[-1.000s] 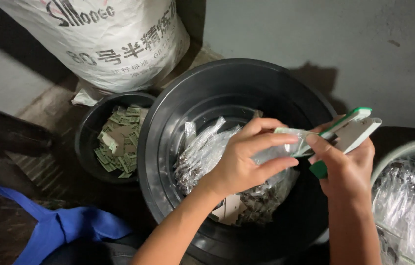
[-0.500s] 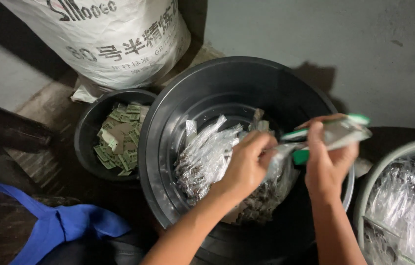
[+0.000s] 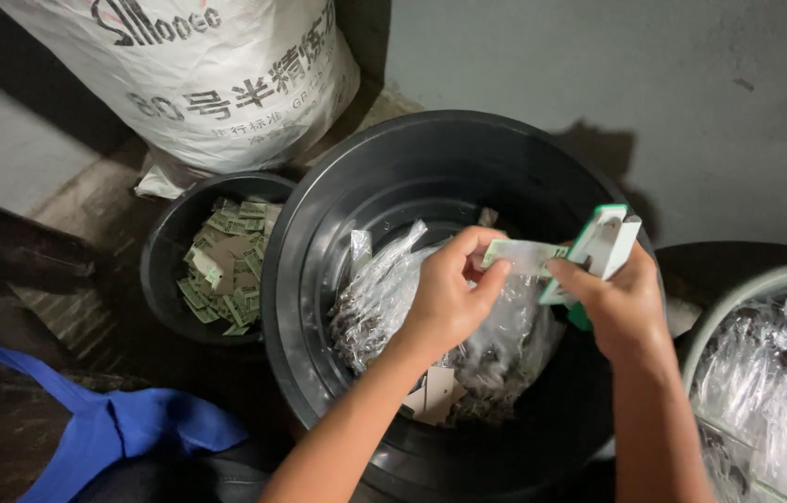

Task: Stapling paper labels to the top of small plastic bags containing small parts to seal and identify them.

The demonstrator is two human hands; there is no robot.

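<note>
Over a large black tub (image 3: 319, 242), my left hand (image 3: 445, 298) pinches the top of a clear plastic bag (image 3: 505, 326) of dark pieces, where a green paper label (image 3: 519, 253) is folded over the bag's mouth. My right hand (image 3: 622, 307) grips a white and green stapler (image 3: 598, 250), its jaws at the label's right end. More filled clear bags (image 3: 379, 293) lie inside the tub below my hands.
A smaller black tub (image 3: 161, 270) of green paper labels sits left of the big one. A white printed sack (image 3: 198, 84) stands behind it. At the right, a pale basin (image 3: 738, 307) holds more clear bags. Blue cloth (image 3: 123, 428) lies at lower left. A grey wall is behind.
The stapler swung from a flatter pose to more upright and moved left. My left hand shifted its pinch along the label. The bag dropped a little toward the tub.
</note>
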